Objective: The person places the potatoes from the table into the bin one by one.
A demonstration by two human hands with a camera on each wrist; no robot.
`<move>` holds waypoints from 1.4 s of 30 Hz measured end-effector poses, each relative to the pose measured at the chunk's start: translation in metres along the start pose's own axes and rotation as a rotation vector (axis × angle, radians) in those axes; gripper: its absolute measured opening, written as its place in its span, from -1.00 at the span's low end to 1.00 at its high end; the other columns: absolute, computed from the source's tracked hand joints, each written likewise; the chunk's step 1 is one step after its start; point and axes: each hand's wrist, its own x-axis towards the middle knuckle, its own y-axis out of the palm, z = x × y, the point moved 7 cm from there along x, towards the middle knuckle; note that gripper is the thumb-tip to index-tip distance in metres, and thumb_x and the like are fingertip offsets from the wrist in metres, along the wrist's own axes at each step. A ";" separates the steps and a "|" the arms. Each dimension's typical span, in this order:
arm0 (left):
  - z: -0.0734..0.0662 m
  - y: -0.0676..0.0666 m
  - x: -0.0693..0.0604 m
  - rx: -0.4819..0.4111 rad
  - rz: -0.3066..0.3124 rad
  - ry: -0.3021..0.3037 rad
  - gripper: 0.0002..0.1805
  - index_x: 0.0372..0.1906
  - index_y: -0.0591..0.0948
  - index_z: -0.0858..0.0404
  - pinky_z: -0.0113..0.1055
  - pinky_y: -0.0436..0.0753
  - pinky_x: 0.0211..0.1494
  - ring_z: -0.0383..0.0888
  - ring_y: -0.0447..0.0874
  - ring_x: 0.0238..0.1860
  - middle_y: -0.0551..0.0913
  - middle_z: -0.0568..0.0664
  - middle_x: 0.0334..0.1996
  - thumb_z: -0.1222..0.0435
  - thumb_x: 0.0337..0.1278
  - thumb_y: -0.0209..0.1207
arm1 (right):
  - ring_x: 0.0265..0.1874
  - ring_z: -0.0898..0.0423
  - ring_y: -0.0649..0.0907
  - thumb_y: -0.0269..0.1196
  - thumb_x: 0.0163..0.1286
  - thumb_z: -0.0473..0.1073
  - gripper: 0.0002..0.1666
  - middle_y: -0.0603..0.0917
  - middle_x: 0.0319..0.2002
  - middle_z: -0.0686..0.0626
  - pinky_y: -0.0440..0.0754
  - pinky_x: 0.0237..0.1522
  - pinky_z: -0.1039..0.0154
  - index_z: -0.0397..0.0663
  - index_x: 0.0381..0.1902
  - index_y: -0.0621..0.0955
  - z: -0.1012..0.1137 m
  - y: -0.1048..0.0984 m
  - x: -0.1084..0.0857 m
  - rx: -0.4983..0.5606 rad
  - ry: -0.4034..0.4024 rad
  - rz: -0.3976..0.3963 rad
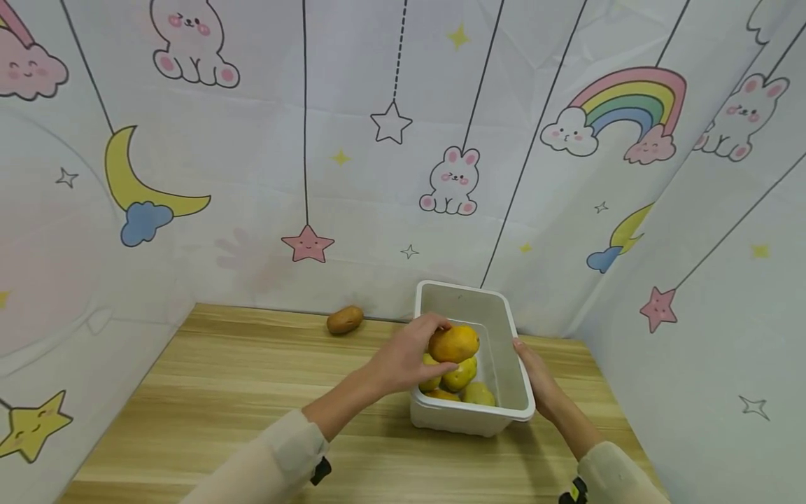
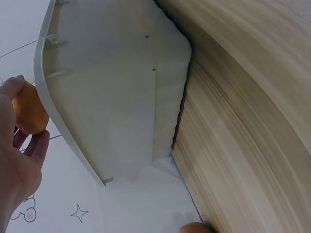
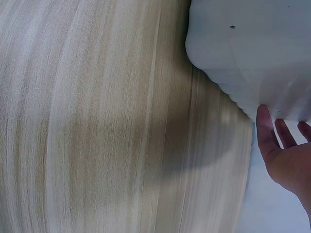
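My left hand [image 1: 403, 353] holds a yellow-orange mango [image 1: 457, 344] between thumb and fingers, above the inside of a white plastic bin [image 1: 462, 420]. Seen from the left wrist, the mango [image 2: 29, 110] is beside the bin's rim, partly covered by the fingers. Several yellow and yellow-green fruits [image 1: 478, 394] lie in the near half of the bin, some hidden by the hand. On the bin's right side, my right hand [image 1: 543, 381] rests against the outer wall. In the right wrist view its extended fingers [image 3: 265, 127] touch that wall below the rim.
A brown oval potato-like item [image 1: 345, 320] lies at the table's back edge, left of the bin. The wood-patterned table [image 1: 252, 378] meets white cloth walls [image 1: 352, 196] printed with cartoons behind and at both sides.
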 end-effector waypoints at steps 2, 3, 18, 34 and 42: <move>-0.002 0.002 0.002 0.008 0.002 0.002 -0.32 0.31 0.51 0.21 -0.35 0.64 0.25 -0.18 0.61 0.12 0.60 -0.05 0.19 0.06 0.22 0.52 | 0.24 -0.18 0.59 -0.25 0.76 0.30 -0.13 0.45 0.39 -0.47 0.66 0.13 0.10 -0.31 0.61 0.23 0.001 0.000 0.000 -0.003 -0.001 0.002; -0.003 0.003 0.002 0.010 0.005 0.003 -0.32 0.32 0.51 0.21 -0.36 0.64 0.24 -0.18 0.62 0.12 0.60 -0.05 0.19 0.05 0.22 0.52 | 0.24 -0.18 0.60 -0.25 0.76 0.30 -0.13 0.46 0.39 -0.46 0.66 0.13 0.09 -0.31 0.60 0.23 0.001 0.000 0.000 -0.003 0.001 0.002; -0.008 0.011 0.004 0.009 0.053 -0.003 -0.34 0.31 0.50 0.20 -0.40 0.63 0.20 -0.22 0.59 0.07 0.58 -0.09 0.16 0.02 0.25 0.49 | 0.22 -0.18 0.61 -0.24 0.76 0.29 -0.14 0.48 0.38 -0.44 0.65 0.14 0.07 -0.32 0.59 0.27 0.001 0.001 0.002 0.003 0.007 -0.007; -0.007 0.020 -0.001 0.036 0.060 0.018 -0.36 0.23 0.53 0.20 -0.43 0.64 0.16 -0.23 0.60 0.06 0.60 -0.09 0.13 0.00 0.20 0.52 | 0.24 -0.20 0.59 -0.27 0.76 0.29 -0.14 0.46 0.40 -0.46 0.65 0.16 0.04 -0.32 0.59 0.25 0.002 0.002 0.000 -0.002 -0.001 0.008; -0.009 0.023 -0.002 0.058 0.075 0.034 -0.36 0.24 0.53 0.19 -0.43 0.65 0.15 -0.21 0.62 0.05 0.62 -0.08 0.13 -0.02 0.21 0.51 | 0.30 -0.26 0.56 -0.27 0.76 0.29 -0.13 0.44 0.41 -0.47 0.63 0.20 0.00 -0.34 0.59 0.25 0.002 0.002 0.000 -0.003 0.010 -0.004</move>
